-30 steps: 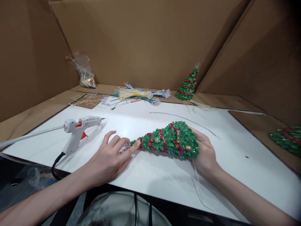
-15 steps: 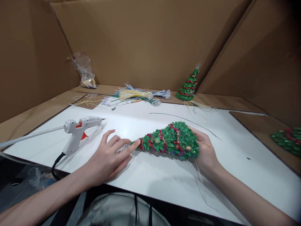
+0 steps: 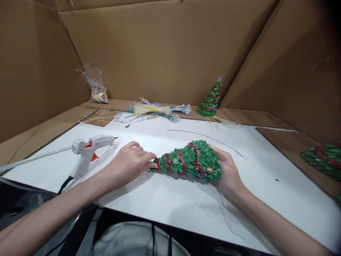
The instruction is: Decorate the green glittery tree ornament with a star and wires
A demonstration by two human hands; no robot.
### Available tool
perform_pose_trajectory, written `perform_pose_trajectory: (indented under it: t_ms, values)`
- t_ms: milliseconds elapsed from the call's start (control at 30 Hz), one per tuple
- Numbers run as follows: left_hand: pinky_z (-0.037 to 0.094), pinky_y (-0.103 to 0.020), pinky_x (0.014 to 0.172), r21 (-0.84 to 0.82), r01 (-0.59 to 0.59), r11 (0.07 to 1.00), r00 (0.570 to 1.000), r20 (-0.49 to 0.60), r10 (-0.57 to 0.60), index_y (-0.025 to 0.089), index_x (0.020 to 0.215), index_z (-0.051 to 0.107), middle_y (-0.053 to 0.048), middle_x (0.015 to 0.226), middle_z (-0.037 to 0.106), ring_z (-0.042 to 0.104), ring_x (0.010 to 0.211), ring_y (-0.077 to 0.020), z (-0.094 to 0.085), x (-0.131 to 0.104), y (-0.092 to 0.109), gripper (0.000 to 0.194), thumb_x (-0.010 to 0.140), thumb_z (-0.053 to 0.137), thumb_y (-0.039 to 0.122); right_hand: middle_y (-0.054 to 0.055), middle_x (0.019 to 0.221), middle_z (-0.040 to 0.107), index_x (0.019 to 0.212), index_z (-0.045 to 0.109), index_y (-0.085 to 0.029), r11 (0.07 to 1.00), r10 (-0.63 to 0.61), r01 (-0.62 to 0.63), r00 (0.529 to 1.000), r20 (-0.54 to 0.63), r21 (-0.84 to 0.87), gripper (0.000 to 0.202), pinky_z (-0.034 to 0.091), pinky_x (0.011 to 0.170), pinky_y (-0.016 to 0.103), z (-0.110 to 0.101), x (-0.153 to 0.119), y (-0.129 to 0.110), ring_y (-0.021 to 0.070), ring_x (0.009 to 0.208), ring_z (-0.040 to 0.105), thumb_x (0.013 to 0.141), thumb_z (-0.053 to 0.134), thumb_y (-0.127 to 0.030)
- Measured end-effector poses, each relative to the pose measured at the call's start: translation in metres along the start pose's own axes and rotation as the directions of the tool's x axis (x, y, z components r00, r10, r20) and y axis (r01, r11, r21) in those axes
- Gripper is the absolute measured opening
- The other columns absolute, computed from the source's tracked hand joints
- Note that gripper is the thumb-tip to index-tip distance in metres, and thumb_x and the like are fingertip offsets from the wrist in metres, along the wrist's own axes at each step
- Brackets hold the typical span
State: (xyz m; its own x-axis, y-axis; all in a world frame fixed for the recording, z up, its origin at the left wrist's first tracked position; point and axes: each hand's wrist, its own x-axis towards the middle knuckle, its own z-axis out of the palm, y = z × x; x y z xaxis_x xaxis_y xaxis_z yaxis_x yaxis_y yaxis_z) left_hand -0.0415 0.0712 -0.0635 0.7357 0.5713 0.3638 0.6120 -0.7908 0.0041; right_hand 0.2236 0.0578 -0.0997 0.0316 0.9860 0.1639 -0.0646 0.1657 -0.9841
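Observation:
A small green Christmas tree (image 3: 186,161) with red garland and beads lies on its side between my hands, its narrow tip pointing left. My right hand (image 3: 227,170) is wrapped around the wide base, with its fingertips hidden behind the tree. At the tip, the thumb and index finger of my left hand (image 3: 134,163) are pinched together on the top end, which they cover. Thin pale wires (image 3: 225,209) trail from the base down over the white board.
A white glue gun (image 3: 89,151) with a long glue stick rests at left. Behind lie bundled wires (image 3: 160,108), a plastic bag (image 3: 96,85) and a second tree (image 3: 210,101). Another tree (image 3: 325,160) is at right. A dark wire (image 3: 205,135) curves across the white board (image 3: 255,192). Cardboard walls surround it.
My left hand's fingers, spread and stretched along the tip before, have drawn in to a pinch at the tree's top end. The right hand keeps its hold on the base.

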Motion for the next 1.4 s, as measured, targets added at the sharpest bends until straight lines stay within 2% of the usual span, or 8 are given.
perform_pose_trajectory:
  t_ms: [200, 367, 600, 733, 867, 1033, 1200, 1400]
  values:
    - [0.041, -0.026, 0.068, -0.102, 0.130, 0.986, 0.965, 0.242, -0.102, 0.020, 0.093, 0.067, 0.001, 0.077, 0.072, 0.064, 0.074, -0.0168, -0.015, 0.017, 0.004, 0.014, 0.090, 0.054, 0.021, 0.000, 0.066, 0.057, 0.068, 0.062, -0.019, 1.000, 0.001, -0.001, 1.000, -0.022, -0.017, 0.009, 0.041, 0.050, 0.027, 0.002, -0.001, -0.001, 0.0159, 0.058, 0.051, 0.072, 0.059, -0.028]
    - [0.040, -0.024, 0.068, -0.189, 0.180, 0.965, 0.934, 0.340, -0.108, 0.021, 0.089, 0.065, 0.004, 0.083, 0.073, 0.064, 0.075, -0.0143, -0.016, 0.023, 0.002, 0.022, 0.088, 0.047, 0.008, 0.001, 0.065, 0.057, 0.065, 0.059, -0.019, 0.999, -0.022, 0.021, 0.999, -0.025, -0.034, 0.012, 0.041, 0.050, 0.027, 0.003, -0.001, -0.003, 0.0155, 0.057, 0.051, 0.073, 0.058, -0.028]
    - [0.039, -0.022, 0.064, -0.283, 0.187, 0.941, 0.927, 0.367, -0.074, 0.020, 0.092, 0.064, 0.002, 0.084, 0.072, 0.064, 0.076, -0.0139, -0.019, 0.021, 0.000, 0.020, 0.091, 0.045, 0.014, 0.001, 0.064, 0.054, 0.061, 0.056, -0.019, 0.998, -0.043, 0.042, 0.999, -0.012, -0.036, 0.015, 0.042, 0.054, 0.026, 0.003, 0.000, -0.002, 0.0155, 0.060, 0.050, 0.072, 0.058, -0.029]
    - [0.036, -0.019, 0.058, -0.329, 0.223, 0.917, 0.909, 0.410, -0.074, 0.021, 0.089, 0.062, 0.004, 0.075, 0.071, 0.061, 0.066, -0.0120, -0.017, 0.025, -0.004, 0.008, 0.089, 0.055, 0.025, 0.000, 0.064, 0.054, 0.062, 0.056, -0.019, 0.999, -0.026, 0.026, 1.000, -0.013, -0.019, 0.012, 0.040, 0.052, 0.025, 0.002, 0.000, -0.001, 0.0148, 0.059, 0.049, 0.071, 0.059, -0.027]
    - [0.030, -0.019, 0.051, -0.311, 0.243, 0.919, 0.898, 0.430, -0.092, 0.019, 0.083, 0.061, 0.005, 0.064, 0.065, 0.053, 0.056, -0.0107, -0.015, 0.031, -0.007, 0.022, 0.081, 0.065, 0.041, 0.000, 0.063, 0.055, 0.061, 0.056, -0.020, 1.000, -0.016, 0.016, 1.000, -0.011, -0.021, 0.013, 0.042, 0.053, 0.026, 0.002, 0.000, -0.001, 0.0157, 0.059, 0.050, 0.071, 0.059, -0.027]
    - [0.027, -0.019, 0.047, -0.380, 0.240, 0.893, 0.894, 0.446, -0.050, 0.018, 0.075, 0.060, 0.005, 0.058, 0.058, 0.046, 0.051, -0.0089, -0.015, 0.036, -0.009, 0.036, 0.080, 0.060, 0.053, 0.000, 0.064, 0.056, 0.064, 0.058, -0.020, 0.999, -0.025, 0.025, 1.000, -0.009, -0.027, 0.013, 0.043, 0.053, 0.027, 0.002, 0.000, -0.001, 0.0163, 0.059, 0.052, 0.073, 0.058, -0.029]
    - [0.028, -0.018, 0.047, -0.386, 0.233, 0.893, 0.889, 0.456, -0.035, 0.017, 0.074, 0.059, 0.004, 0.059, 0.059, 0.046, 0.050, -0.0084, -0.013, 0.037, -0.010, 0.035, 0.082, 0.059, 0.051, 0.001, 0.069, 0.061, 0.071, 0.064, -0.020, 1.000, -0.023, 0.023, 1.000, 0.003, -0.019, 0.010, 0.042, 0.053, 0.027, 0.003, 0.000, -0.002, 0.0167, 0.060, 0.053, 0.073, 0.058, -0.028]
    - [0.030, -0.018, 0.048, -0.402, 0.213, 0.891, 0.881, 0.474, 0.003, 0.016, 0.078, 0.061, 0.003, 0.061, 0.063, 0.049, 0.052, -0.0088, -0.011, 0.038, -0.013, 0.030, 0.080, 0.064, 0.046, -0.001, 0.066, 0.057, 0.064, 0.063, -0.020, 1.000, -0.026, 0.026, 1.000, -0.003, 0.002, 0.007, 0.041, 0.054, 0.025, 0.002, 0.002, -0.001, 0.0156, 0.062, 0.052, 0.069, 0.060, -0.025]
